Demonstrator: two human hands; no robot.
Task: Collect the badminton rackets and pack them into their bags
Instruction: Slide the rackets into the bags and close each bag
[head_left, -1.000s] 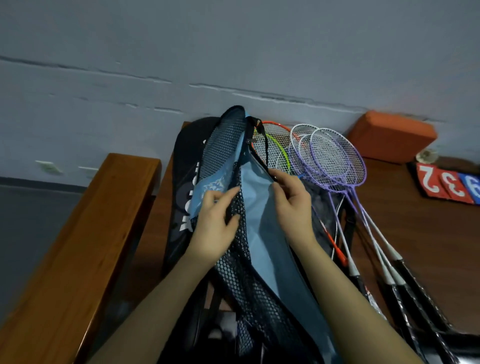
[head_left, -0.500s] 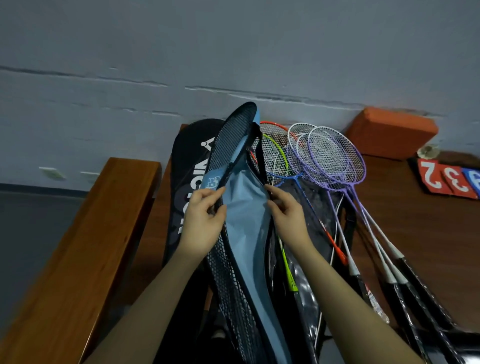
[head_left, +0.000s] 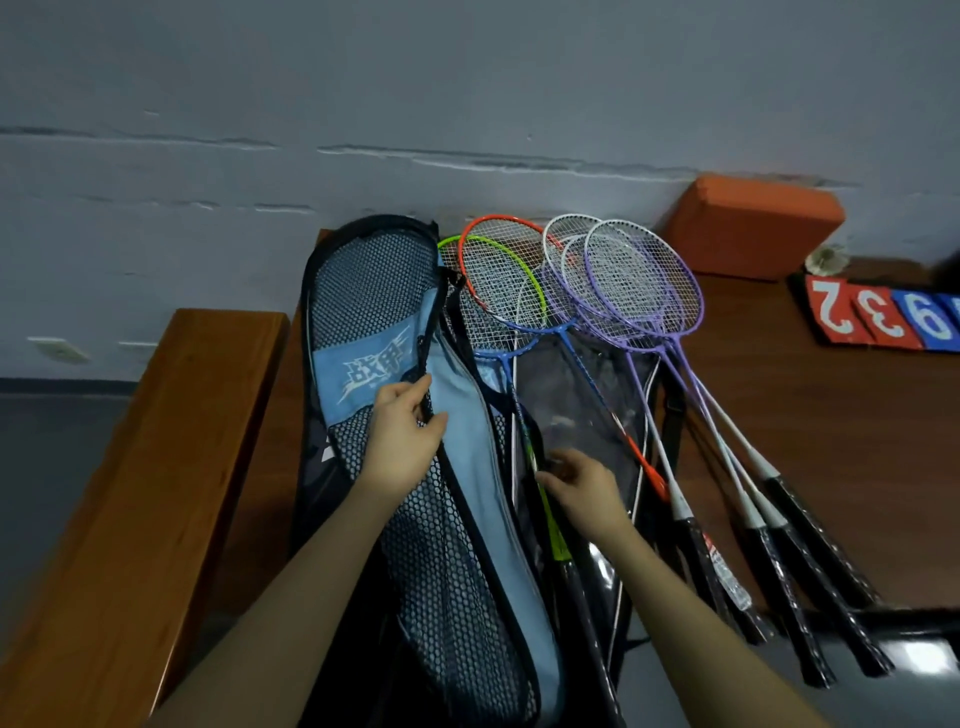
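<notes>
**Bag held open, green racket under the right hand**

The green racket (head_left: 496, 275) lies with its head toward the wall and its shaft running back toward the person, just right of the blue mesh bag (head_left: 447, 519). The right hand (head_left: 579, 491) sits on that shaft, fingers curled at it; whether they truly pinch it cannot be told. The left hand (head_left: 402, 439) pinches the bag's black edge, holding the flap up.

The bag's long axis runs nearly parallel to the racket, its mouth directly left of the shaft, so the right hand is the nearer one for sliding the racket sideways in.

The orange racket (head_left: 506, 234) and a blue racket (head_left: 524, 338) overlap the green head and may snag. Purple rackets (head_left: 644, 280) fan farther right on the table (head_left: 831, 426), handles toward the person. An orange block (head_left: 753, 226) and number cards (head_left: 883, 317) sit beyond.
</notes>
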